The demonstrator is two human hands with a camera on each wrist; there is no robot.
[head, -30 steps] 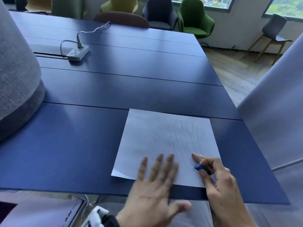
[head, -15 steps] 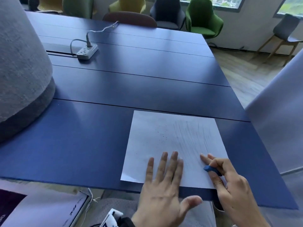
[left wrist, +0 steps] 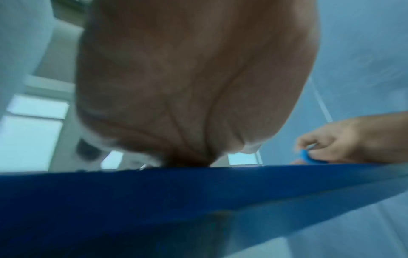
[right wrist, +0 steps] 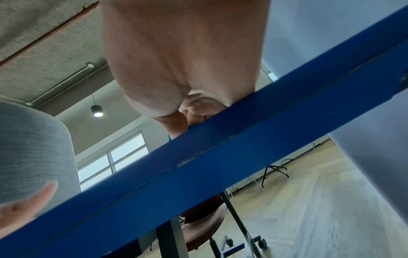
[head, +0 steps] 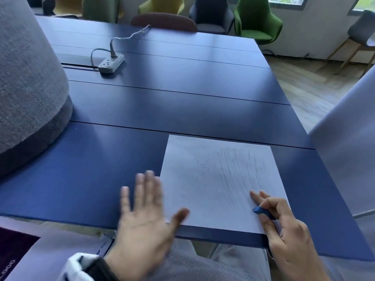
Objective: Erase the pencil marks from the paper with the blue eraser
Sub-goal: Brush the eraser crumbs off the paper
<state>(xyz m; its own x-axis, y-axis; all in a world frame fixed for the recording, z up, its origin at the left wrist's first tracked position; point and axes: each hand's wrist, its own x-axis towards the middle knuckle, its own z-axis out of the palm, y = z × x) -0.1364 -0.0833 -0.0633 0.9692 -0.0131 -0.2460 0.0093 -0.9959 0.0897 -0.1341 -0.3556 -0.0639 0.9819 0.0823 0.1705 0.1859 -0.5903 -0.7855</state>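
The white sheet of paper [head: 221, 185] lies at the near edge of the dark blue tabletop [head: 162, 94], grey pencil strokes [head: 239, 175] mostly on its 3 o'clock half. The right hand [head: 284, 226] pinches the small blue eraser [head: 261, 211] at the sheet's 4 o'clock corner. The left hand [head: 146, 216] is blurry, fingers spread flat, at the sheet's 9 o'clock edge and not clearly pinning it. My guess is that rubbing now could make the loose sheet slide or crumple.

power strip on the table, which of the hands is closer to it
Left. The left hand lies open over the table's near edge, left of the paper, roughly below the power strip. The right hand, pinching the blue eraser, sits at the paper's near right corner, farther away.
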